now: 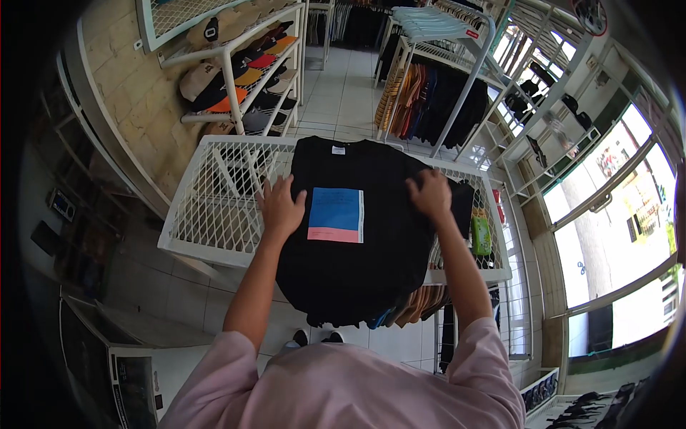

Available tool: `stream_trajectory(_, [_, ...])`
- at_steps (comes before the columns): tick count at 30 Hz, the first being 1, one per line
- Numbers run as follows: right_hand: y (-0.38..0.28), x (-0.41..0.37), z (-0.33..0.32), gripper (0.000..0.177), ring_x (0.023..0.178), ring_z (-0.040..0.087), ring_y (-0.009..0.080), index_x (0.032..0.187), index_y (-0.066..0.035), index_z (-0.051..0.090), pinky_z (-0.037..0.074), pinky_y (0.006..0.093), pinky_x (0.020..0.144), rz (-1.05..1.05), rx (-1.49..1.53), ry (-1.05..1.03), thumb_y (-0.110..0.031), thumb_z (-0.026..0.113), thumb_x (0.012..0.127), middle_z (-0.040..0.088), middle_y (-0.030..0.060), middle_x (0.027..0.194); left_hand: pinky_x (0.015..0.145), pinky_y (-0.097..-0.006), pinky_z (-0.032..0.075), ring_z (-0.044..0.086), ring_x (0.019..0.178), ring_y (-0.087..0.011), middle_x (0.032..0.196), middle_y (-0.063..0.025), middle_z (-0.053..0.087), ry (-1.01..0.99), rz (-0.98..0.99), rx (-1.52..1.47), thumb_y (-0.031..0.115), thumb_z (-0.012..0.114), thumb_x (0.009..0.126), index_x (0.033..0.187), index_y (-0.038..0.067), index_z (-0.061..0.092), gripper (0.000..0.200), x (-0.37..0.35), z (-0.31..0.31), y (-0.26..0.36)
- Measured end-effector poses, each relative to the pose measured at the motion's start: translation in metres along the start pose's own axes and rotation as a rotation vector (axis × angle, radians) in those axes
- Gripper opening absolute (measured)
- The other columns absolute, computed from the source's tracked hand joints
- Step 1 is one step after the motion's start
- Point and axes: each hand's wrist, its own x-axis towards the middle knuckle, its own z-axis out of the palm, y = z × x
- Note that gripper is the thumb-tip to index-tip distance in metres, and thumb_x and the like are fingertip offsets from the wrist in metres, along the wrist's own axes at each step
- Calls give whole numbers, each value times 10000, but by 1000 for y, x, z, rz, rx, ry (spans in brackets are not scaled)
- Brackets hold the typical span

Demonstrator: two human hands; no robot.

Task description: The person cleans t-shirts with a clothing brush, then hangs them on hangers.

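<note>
A black T-shirt [336,268] lies spread front up across a white mesh table, its lower end hanging over the near edge. On its chest is a blue and pink printed square [334,211], and a white label [338,150] shows at the neck. My left hand [281,205] rests at the shirt's left edge, fingers spread and partly over the mesh. Over on the right side, near the sleeve, my right hand [431,194] lies on the fabric with thumb and fingers apart, slightly bent. Neither hand visibly grips the cloth.
The white mesh table [214,193] extends past both sides of the shirt. A green packet [481,236] lies at its right. Caps fill a rack [232,93] at the back left. Hanging clothes [421,100] and pale blue hangers [432,25] stand behind. Glass doors [607,207] are at right.
</note>
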Motion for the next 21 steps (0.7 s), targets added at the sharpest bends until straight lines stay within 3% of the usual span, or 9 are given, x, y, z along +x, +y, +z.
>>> stream_trajectory(1, [-6,-10,19,458,1214,608,394,1185,-55,697,518,530,997,-77,-1,-49,-459,677,972,643,190,1270,1229,-660,243,379,1503,-490,1504,-236,565,18,69,-67,339,671,1018,1397,64,639,470,-22,-11,-5])
stream_trajectory(2, [-8,-17,45,421,1212,601,379,1210,-58,685,501,541,978,-118,-55,76,-417,648,994,634,179,1283,1224,-616,298,408,1484,-482,1473,-241,590,34,141,-131,325,694,1007,1361,57,657,445,-49,-23,-10])
stream_trajectory(4, [-20,-15,46,379,1207,598,370,1236,-63,672,487,549,965,-8,-72,41,-341,666,978,627,168,1295,1136,-528,427,557,1338,-451,1386,-224,647,80,183,-270,236,735,979,1296,39,670,378,-103,-54,-7])
stream_trajectory(6, [-44,-1,33,352,1190,618,380,1219,-87,691,498,536,976,-75,-58,108,-310,699,947,657,166,1254,1014,-480,505,652,1150,-408,1277,-197,687,163,211,-346,171,752,957,1241,29,679,325,-147,-75,-2])
stream_trajectory(12, [-172,38,44,229,917,728,376,960,-58,759,571,487,835,-275,386,46,-273,752,883,752,160,941,921,-440,532,676,1072,-360,1169,-190,663,138,-72,-517,188,757,963,1224,-3,625,350,-210,-73,-8])
stream_trajectory(13, [-196,44,53,256,913,746,377,894,-68,758,585,508,813,-262,456,42,-323,758,864,761,159,933,935,-450,531,677,1080,-362,1162,-209,646,155,-80,-491,228,771,965,1240,-15,575,417,-211,-68,-13])
stream_trajectory(16, [-253,60,71,314,921,748,373,912,-76,764,590,491,840,-149,355,-93,-385,763,857,761,160,930,953,-456,528,673,1091,-380,1156,-221,644,155,-175,-560,280,783,964,1247,-24,551,475,-212,-58,-19])
stream_trajectory(17, [-265,63,70,372,974,737,376,926,-66,764,593,500,848,-108,317,-169,-430,761,848,755,163,1010,968,-462,524,673,1104,-390,1163,-232,648,121,-186,-559,328,781,972,1271,-26,502,541,-214,-51,-25])
stream_trajectory(21, [-288,67,105,299,1068,706,373,949,-41,755,605,507,822,-119,87,-31,-331,735,879,723,155,1133,938,-466,537,697,1064,-382,1143,-237,670,52,-233,-748,345,770,984,1306,-18,414,603,-220,-27,-36])
